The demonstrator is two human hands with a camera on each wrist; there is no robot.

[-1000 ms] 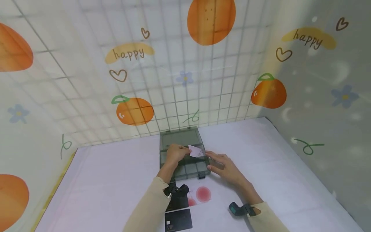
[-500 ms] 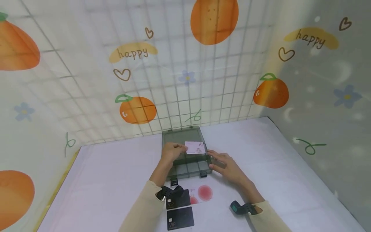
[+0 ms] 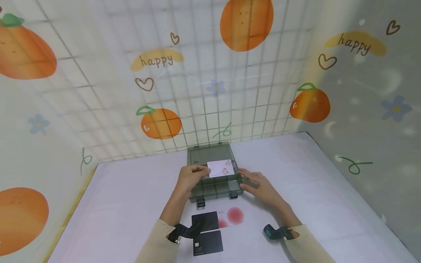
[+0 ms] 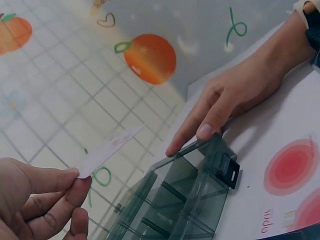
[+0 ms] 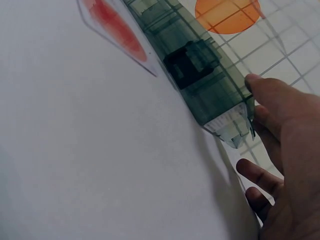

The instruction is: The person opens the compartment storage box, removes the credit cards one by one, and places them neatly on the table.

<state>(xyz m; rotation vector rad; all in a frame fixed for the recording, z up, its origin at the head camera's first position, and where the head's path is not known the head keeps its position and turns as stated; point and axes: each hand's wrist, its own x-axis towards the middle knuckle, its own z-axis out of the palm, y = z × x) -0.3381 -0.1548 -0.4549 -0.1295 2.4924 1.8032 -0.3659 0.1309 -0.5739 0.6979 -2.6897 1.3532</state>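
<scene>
Over the green see-through compartment box [image 3: 218,190], whose lid [image 3: 210,152] is folded back, hangs a pale pink printed card [image 3: 221,168]. My left hand [image 3: 189,179] pinches its left edge between thumb and fingers. In the left wrist view the card [image 4: 107,152] tilts upward from the left fingertips, apart from the box. At the box's right side is my right hand [image 3: 263,188], its index finger along the wall and its thumb by the front corner. The right wrist view shows the right thumb [image 5: 270,92] at the box's edge, other fingers spread below.
Two black cards, one upper [image 3: 205,221] and one marked VIP [image 3: 208,244], lie on the white table in front of the box. Beside the upper one is a white card with red circles [image 3: 235,216]. A curtain with orange prints [image 3: 161,124] rises behind the table.
The pale card turned its printed face toward the head camera, then came slightly lower. My left hand drew back left from over the box. The right hand stayed at the box's side.
</scene>
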